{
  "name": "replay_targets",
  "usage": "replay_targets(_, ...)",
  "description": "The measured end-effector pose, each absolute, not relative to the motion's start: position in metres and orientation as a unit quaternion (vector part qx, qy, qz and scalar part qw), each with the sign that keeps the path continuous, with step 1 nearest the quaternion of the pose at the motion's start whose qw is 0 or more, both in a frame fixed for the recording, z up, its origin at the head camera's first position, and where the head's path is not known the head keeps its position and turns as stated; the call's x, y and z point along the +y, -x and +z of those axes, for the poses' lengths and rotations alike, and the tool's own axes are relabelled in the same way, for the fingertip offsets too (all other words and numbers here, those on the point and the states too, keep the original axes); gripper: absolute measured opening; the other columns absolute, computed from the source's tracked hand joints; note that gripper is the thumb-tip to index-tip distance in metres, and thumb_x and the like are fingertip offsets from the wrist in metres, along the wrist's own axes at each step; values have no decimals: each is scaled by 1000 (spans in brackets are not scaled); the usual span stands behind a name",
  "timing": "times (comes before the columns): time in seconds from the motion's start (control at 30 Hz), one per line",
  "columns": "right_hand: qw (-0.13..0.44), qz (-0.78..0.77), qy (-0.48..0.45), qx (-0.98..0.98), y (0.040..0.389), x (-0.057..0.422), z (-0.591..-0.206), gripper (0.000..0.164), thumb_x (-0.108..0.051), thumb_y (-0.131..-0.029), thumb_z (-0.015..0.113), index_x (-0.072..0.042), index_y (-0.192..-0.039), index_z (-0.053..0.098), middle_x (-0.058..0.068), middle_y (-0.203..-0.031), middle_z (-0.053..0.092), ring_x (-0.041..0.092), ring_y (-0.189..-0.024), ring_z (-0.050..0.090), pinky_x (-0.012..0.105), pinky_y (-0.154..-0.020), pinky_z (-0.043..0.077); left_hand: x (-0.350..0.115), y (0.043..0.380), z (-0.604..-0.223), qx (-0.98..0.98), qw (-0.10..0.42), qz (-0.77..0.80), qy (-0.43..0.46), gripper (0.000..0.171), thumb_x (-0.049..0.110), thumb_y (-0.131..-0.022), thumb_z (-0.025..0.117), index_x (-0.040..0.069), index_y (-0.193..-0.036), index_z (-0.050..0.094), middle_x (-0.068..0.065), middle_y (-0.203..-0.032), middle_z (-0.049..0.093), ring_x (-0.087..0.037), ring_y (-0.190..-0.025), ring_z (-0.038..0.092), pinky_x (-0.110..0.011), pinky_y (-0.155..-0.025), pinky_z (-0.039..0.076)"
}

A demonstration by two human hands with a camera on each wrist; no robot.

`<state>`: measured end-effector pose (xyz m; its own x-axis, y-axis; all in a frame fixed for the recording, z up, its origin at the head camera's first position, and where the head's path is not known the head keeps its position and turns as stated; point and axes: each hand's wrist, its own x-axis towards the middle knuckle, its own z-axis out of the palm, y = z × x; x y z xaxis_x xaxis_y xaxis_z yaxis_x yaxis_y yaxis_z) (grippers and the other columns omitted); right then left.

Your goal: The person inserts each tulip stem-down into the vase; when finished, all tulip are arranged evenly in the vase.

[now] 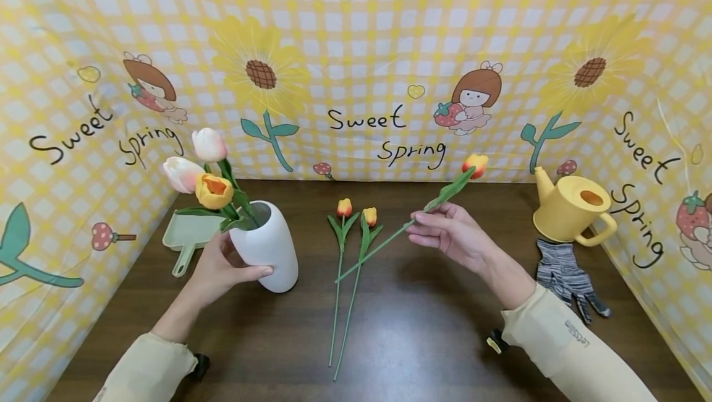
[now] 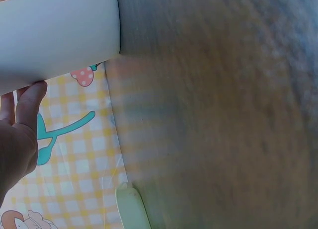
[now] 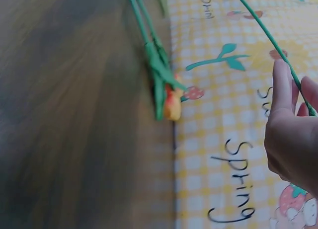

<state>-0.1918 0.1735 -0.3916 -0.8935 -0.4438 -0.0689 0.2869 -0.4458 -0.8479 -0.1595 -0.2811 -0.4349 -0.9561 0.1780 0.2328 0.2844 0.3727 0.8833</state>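
At the far left, a pale green dustpan [image 1: 191, 229] is lying on the dark brown wooden table [image 1: 400, 340], its handle pointing toward the person; just beside it, the left hand [image 1: 222, 272] is grasping a white vase [image 1: 269, 253] – the thumb is pressing on the near side, the other fingers are curling round behind; the vase is leaning leftward in the head view, and whether its base is touching the table I cannot tell. Two pink-and-white tulips [image 1: 209, 145] and one orange-yellow tulip [image 1: 215, 192] are standing in the vase, their heads spreading out over its left rim. Near the middle, two red-and-yellow tulips [image 1: 345, 207] are lying side by side on the table, heads toward the checked backdrop [image 1: 345, 49], stems toward the person; farther right, the right hand [image 1: 458, 235] is pinching the green stem of another red-and-yellow tulip [image 1: 475, 166] between thumb and fingers – its head is pointing up and right, while its stem is slanting down left, crossing the lying stems in the head view. At the far right, a yellow watering can [image 1: 567, 207] is standing near the backdrop, spout pointing up and left; just in front of it, a grey-and-black knitted glove [image 1: 567, 275] is lying flat.
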Motion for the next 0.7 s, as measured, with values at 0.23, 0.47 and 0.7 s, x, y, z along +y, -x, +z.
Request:
replay_targets(0.23,144,-877,129,441,193,155,-363,5,1,-98,64,-3,-100,65,14,-99,74,25,-90,75,44,-90,56,-282,160,-432,-827,52,-541,142,81,5,-72,93,15,-140,51,-4,-125,64,-15,-109,63,-21,-89,53)
replay_targets(0.47,102,-883,167,427,192,132,-340,6,3,-99,62,0,-104,62,15,-97,74,28,-89,75,47,-89,57,-281,160,-434,-825,48,-545,143,80,4,-72,92,13,-140,51,-4,-124,64,-15,-108,63,-22,-88,54)
replay_targets(0.7,77,-881,176,432,192,115,-327,8,4,-97,64,0,-104,62,14,-95,74,28,-88,75,47,-86,58,-282,161,-436,-818,49,-554,148,80,1,-70,92,15,-138,52,-5,-124,64,-16,-109,63,-21,-89,53)
